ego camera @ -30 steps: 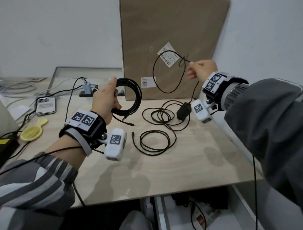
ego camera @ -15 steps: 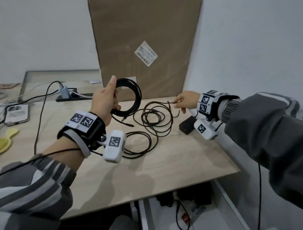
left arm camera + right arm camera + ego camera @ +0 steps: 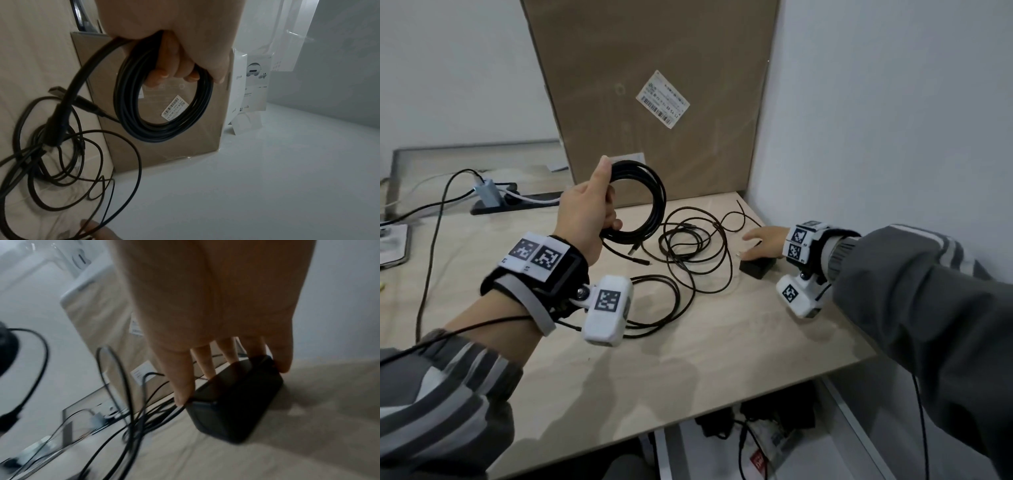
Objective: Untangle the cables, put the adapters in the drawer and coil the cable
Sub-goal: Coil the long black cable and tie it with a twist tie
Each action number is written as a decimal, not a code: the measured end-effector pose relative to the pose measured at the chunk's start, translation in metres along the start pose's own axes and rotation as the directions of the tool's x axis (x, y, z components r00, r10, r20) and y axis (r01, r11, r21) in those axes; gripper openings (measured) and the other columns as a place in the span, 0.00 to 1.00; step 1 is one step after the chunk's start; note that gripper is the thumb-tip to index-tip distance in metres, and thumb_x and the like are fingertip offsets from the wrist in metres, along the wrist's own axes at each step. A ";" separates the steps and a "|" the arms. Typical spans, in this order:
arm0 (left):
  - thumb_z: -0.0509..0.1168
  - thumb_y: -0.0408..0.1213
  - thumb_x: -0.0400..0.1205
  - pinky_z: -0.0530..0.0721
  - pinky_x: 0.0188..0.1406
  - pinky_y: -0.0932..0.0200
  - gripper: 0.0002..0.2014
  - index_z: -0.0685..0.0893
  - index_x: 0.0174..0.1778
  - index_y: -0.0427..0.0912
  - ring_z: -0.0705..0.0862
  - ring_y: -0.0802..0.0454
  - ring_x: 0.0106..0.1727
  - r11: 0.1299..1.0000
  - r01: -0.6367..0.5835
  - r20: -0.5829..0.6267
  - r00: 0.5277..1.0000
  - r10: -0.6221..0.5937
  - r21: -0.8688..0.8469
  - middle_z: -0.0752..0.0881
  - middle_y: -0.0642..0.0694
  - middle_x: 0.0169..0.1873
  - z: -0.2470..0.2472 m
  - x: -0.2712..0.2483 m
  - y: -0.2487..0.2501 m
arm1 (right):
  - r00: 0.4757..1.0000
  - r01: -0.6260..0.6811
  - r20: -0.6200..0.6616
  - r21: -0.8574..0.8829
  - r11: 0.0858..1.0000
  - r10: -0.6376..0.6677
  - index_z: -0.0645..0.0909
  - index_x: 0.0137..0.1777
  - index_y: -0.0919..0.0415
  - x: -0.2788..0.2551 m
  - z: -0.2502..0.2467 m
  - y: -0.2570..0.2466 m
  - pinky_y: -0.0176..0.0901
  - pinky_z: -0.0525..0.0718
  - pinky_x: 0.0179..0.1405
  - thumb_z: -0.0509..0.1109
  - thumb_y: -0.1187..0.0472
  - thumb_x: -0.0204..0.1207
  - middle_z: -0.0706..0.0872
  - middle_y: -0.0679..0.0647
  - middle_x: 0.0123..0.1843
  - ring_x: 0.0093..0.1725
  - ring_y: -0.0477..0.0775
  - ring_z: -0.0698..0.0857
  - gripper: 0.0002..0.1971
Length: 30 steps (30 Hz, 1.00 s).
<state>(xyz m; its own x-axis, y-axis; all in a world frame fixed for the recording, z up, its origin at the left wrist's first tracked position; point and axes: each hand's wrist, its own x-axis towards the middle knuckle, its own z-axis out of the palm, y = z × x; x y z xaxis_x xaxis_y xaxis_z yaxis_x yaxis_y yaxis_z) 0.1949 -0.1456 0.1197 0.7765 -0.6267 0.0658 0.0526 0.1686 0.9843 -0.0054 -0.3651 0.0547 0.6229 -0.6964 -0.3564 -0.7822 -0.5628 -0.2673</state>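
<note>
L hand (image 3: pixel 585 212) grips coiled cable (image 3: pixel 643 202) above desk. R hand (image 3: pixel 765 241) sits on black adapter (image 3: pixel 756 267), fingers extended, apparently not yet clamped. Risk: lifting adapter drags the attached thin loose cable (image 3: pixel 695 246), re-tangling loops.

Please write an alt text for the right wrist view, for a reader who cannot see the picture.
The right hand reaches down onto a black adapter that lies on the light wooden table, its fingers touching the adapter's top and sides. Thin black cables lie tangled on the table to the left of it. The picture is blurred.
</note>
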 end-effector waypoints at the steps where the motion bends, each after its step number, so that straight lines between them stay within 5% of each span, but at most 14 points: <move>1: 0.63 0.58 0.80 0.69 0.22 0.60 0.20 0.74 0.32 0.47 0.61 0.55 0.18 1.000 0.002 -0.004 1.000 -0.002 0.004 0.66 0.48 0.25 -0.001 0.001 0.000 | 0.999 0.033 0.005 -0.017 0.999 -0.033 0.66 0.80 0.57 0.001 0.006 -0.005 0.44 0.66 0.75 0.70 0.42 0.76 0.68 0.54 0.81 0.78 0.55 0.68 0.37; 5: 0.64 0.58 0.80 0.69 0.23 0.59 0.21 0.73 0.30 0.47 0.61 0.54 0.19 1.000 -0.002 -0.027 1.000 0.002 0.014 0.66 0.48 0.25 -0.004 0.005 -0.002 | 0.983 0.181 0.000 0.025 0.983 -0.181 0.75 0.73 0.60 0.000 0.029 -0.041 0.36 0.73 0.54 0.72 0.50 0.76 0.81 0.57 0.69 0.62 0.55 0.80 0.27; 10: 0.62 0.58 0.81 0.69 0.21 0.61 0.22 0.71 0.29 0.46 0.60 0.54 0.19 1.000 -0.008 -0.026 1.000 0.009 0.007 0.64 0.48 0.25 -0.002 0.010 0.000 | 0.947 0.321 -0.033 0.019 0.947 -0.320 0.67 0.79 0.62 0.002 0.054 -0.088 0.44 0.70 0.72 0.70 0.50 0.78 0.73 0.57 0.77 0.75 0.58 0.72 0.33; 16: 0.61 0.57 0.82 0.67 0.21 0.62 0.21 0.70 0.30 0.47 0.59 0.56 0.18 0.999 0.001 -0.038 0.999 -0.003 -0.042 0.64 0.48 0.26 -0.002 0.018 -0.005 | 0.882 0.469 -0.059 0.175 0.865 -0.467 0.68 0.79 0.57 0.012 0.073 -0.109 0.41 0.70 0.72 0.69 0.61 0.79 0.72 0.55 0.78 0.74 0.56 0.74 0.29; 19: 0.60 0.57 0.83 0.68 0.22 0.61 0.20 0.71 0.31 0.47 0.60 0.56 0.18 0.999 0.010 -0.035 0.999 -0.011 -0.041 0.65 0.48 0.26 0.006 0.022 -0.010 | 0.903 0.429 -0.137 0.327 0.842 -0.407 0.83 0.65 0.54 0.013 0.055 -0.088 0.40 0.86 0.51 0.69 0.63 0.77 0.85 0.50 0.64 0.58 0.50 0.86 0.16; 22: 0.60 0.58 0.82 0.69 0.22 0.60 0.21 0.72 0.31 0.47 0.60 0.56 0.18 0.999 0.027 -0.014 1.000 -0.028 -0.039 0.64 0.49 0.25 0.019 0.027 -0.017 | 0.931 0.344 -0.239 0.319 0.883 -0.277 0.88 0.48 0.59 0.020 0.019 -0.048 0.28 0.82 0.33 0.70 0.65 0.76 0.91 0.55 0.48 0.39 0.46 0.88 0.06; 26: 0.62 0.58 0.82 0.70 0.21 0.61 0.21 0.73 0.30 0.47 0.61 0.56 0.17 0.997 0.033 0.012 0.999 -0.033 -0.070 0.66 0.50 0.24 0.042 0.039 -0.024 | 0.931 0.158 -0.356 0.195 0.968 -0.080 0.88 0.48 0.58 0.051 -0.018 0.000 0.36 0.79 0.46 0.70 0.67 0.74 0.90 0.55 0.51 0.44 0.48 0.85 0.07; 30: 0.63 0.58 0.81 0.70 0.22 0.61 0.20 0.74 0.32 0.46 0.62 0.56 0.18 0.996 0.040 0.011 0.999 -0.039 -0.079 0.68 0.51 0.24 0.064 0.055 -0.031 | 0.941 0.117 -0.325 0.051 0.992 -0.094 0.85 0.61 0.60 0.093 -0.029 0.005 0.36 0.76 0.56 0.70 0.63 0.77 0.86 0.55 0.62 0.61 0.53 0.83 0.13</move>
<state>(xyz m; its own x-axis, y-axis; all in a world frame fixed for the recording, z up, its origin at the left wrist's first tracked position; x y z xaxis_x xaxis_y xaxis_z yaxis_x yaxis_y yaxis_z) 0.1959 -0.2342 0.1037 0.7670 -0.6410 0.0292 0.1327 0.2029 0.9702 0.0494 -0.4455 0.0458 0.6645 -0.7471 -0.0188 -0.7035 -0.6169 -0.3529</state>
